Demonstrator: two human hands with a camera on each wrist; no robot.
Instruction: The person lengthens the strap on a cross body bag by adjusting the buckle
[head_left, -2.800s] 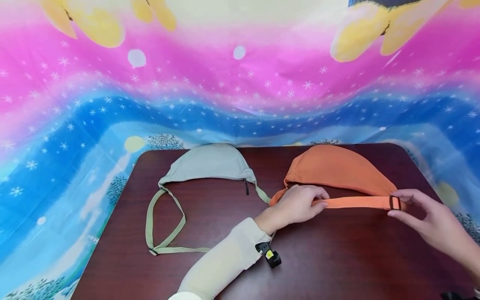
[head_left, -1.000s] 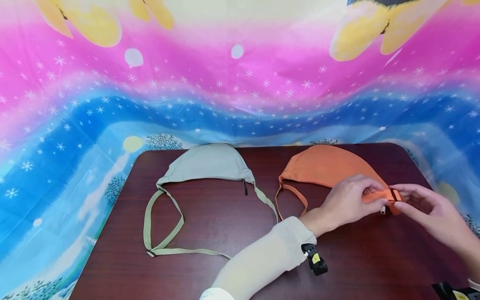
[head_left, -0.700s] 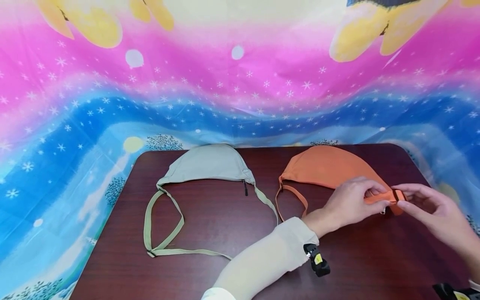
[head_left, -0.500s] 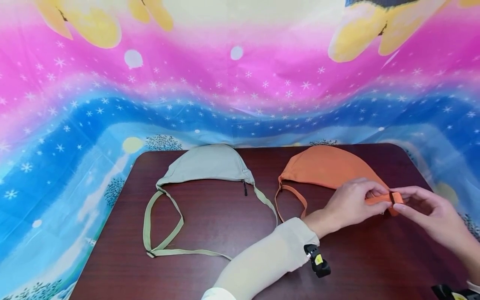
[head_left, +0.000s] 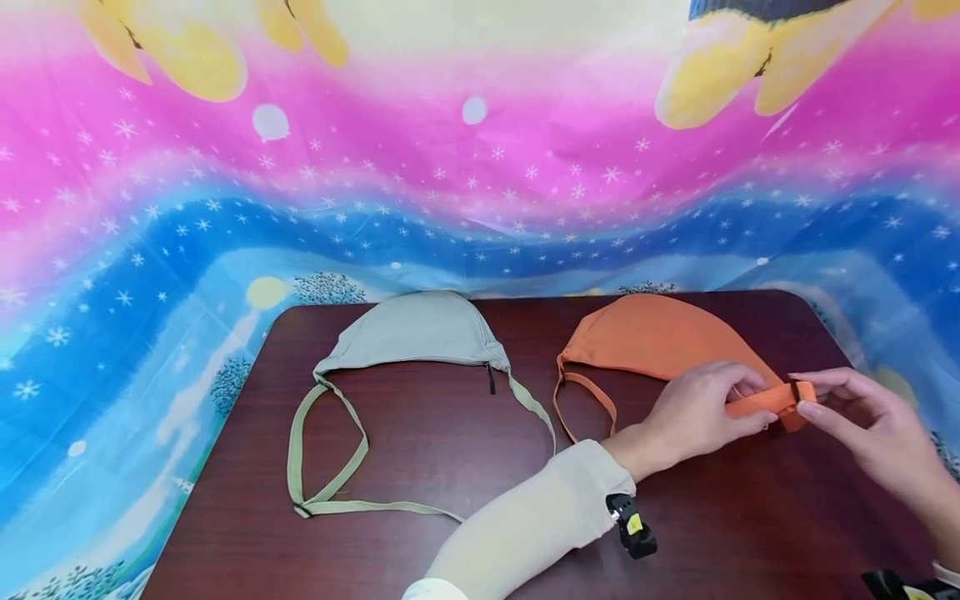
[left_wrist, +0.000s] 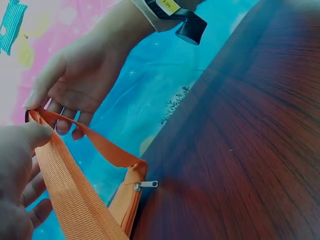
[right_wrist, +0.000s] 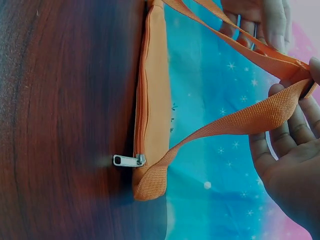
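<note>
An orange crescent-shaped sling bag (head_left: 652, 337) lies at the right of the table, its strap (head_left: 753, 402) lifted at the bag's right end. My left hand (head_left: 693, 412) pinches that strap between thumb and fingers. Just right of it, my right hand (head_left: 881, 421) pinches the strap at its dark slider buckle (head_left: 797, 392). In the right wrist view, the strap (right_wrist: 240, 117) runs from the bag's end up to the right hand (right_wrist: 295, 160). A silver zipper pull (right_wrist: 127, 160) hangs from that end. The left wrist view shows both hands close together at the slider.
A grey-green sling bag (head_left: 416, 333) lies at left, its green strap (head_left: 337, 500) looped in front and running under my left forearm. A slack orange strap loop (head_left: 592, 392) lies between the bags. A printed cloth (head_left: 480, 200) hangs behind the dark table (head_left: 360, 558).
My left hand has moved right along the orange strap to near the slider, and the strap has slackened into a loop at left. Over the last half second both hands shift only slightly.
</note>
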